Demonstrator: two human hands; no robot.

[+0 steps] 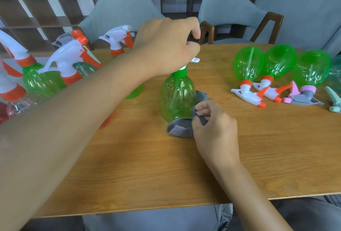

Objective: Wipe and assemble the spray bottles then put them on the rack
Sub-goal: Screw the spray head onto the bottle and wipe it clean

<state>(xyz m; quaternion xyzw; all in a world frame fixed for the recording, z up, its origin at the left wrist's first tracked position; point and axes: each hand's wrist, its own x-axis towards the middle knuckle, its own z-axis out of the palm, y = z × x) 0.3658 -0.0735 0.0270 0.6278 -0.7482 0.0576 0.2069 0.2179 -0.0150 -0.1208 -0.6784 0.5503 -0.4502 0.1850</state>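
My left hand (167, 46) reaches across the table (140, 166) and is curled over the white spray head of a green bottle (178, 98) that stands upright near the middle. My fingers wrap the top, so only a bit of the white trigger and the green collar (179, 73) show beneath my palm. My right hand (214, 122) sits low beside the bottle's base, its fingers bunched around a grey cloth (181, 127). The cloth presses against the lower right side of the bottle and spills onto the wood in front of it. My two hands are apart, one on top of the bottle, one at its foot.

To my left stands a crowd of assembled bottles (44, 83), upright, with white triggers and orange collars; most are green, and one at the far left edge looks reddish, though it is blurred. One of them (120, 46) stands partly behind my left forearm.

On the right side of the table three green bottles lie on their sides, bases pointing away from me. Two (248, 64) (279, 61) have orange collars and white triggers with orange tips; the third (311, 70) wears a pink collar with a grey trigger. A pale green trigger (334, 99) lies at the right edge, near the pink-collared bottle.

Two grey chairs (120, 5) stand across the table, with a dark wooden shelf (36, 18) behind them.
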